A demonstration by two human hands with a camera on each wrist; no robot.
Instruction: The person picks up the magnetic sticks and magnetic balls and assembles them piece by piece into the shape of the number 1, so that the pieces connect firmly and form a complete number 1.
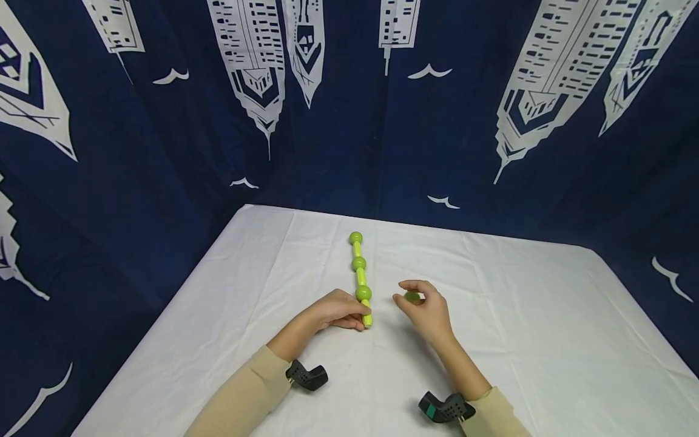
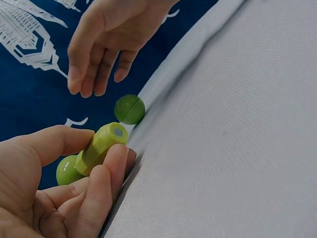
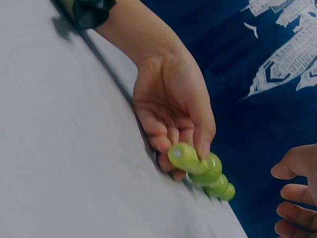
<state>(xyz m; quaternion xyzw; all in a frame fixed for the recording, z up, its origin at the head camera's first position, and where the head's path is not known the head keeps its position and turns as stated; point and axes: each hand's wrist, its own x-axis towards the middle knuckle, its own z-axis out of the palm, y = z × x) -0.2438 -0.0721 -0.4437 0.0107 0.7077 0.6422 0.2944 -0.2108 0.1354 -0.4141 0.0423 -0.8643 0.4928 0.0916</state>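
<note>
A chain of lime-green balls and rods lies lengthwise over the white cloth. My left hand pinches the rod at its near end between thumb and fingers. A small round grey spot shows on that rod's end face. My right hand is to the right of the chain, thumb and fingers apart. A separate green ball shows through the gap between them. In the left wrist view this ball appears apart from the right fingers; whether it rests on the cloth I cannot tell.
A white cloth with fold lines covers the table. Behind it hangs a dark blue curtain printed with white buildings and birds. Black devices are strapped to the left wrist and right wrist.
</note>
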